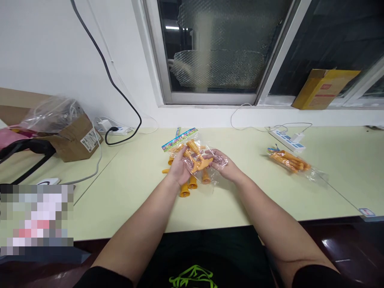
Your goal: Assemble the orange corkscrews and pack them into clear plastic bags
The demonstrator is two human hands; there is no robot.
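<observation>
My left hand (179, 167) is closed on the left side of a clear plastic bag (193, 162), its thumb lying over the film. On the other side, my right hand (224, 163) grips the same bag, with film spread over its fingers. Inside are orange plastic pieces (201, 163), one flared like a horn and one with branching arms; their exact kind is unclear. A colourful printed header card (180, 139) tops the bag. Beneath it, several orange cup-ended pieces (185, 193) lie on the table, partly hidden by my hands.
Another bag of orange pieces (288, 161) lies on the pale table (240, 208) to the right, near a power strip (288, 141). An open cardboard box (76, 138) stands at the left. A black cable (112, 80) loops down to a second strip. A yellow carton (325, 89) leans against the window.
</observation>
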